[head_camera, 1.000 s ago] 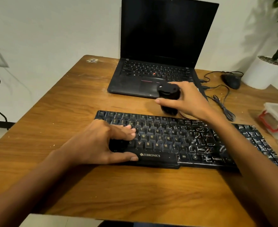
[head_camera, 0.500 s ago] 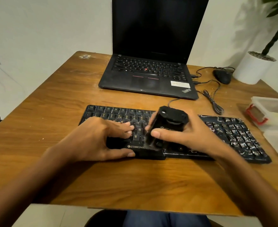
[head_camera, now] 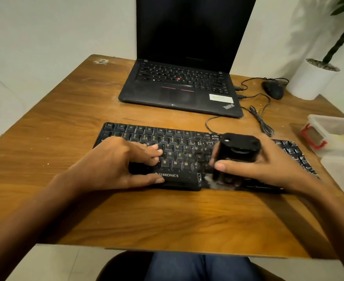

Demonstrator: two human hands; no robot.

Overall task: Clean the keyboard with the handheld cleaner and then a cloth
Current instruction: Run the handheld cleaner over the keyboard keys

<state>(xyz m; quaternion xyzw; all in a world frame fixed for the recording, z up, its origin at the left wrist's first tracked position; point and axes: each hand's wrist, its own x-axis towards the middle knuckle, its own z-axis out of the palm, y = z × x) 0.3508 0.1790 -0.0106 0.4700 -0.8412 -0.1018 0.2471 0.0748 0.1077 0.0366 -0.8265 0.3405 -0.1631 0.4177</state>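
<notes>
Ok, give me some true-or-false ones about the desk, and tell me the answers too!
1. The right hand holds the cleaner on the keyboard. True.
2. The left hand is up in the air. False: it rests on the keyboard's left half.
3. The laptop screen is lit. False: it is dark.
4. The mouse lies next to the white plant pot. True.

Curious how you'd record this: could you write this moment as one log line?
phase: cleaner pass | right hand: grips handheld cleaner on keyboard | left hand: presses keyboard's left half | cloth: not visible
</notes>
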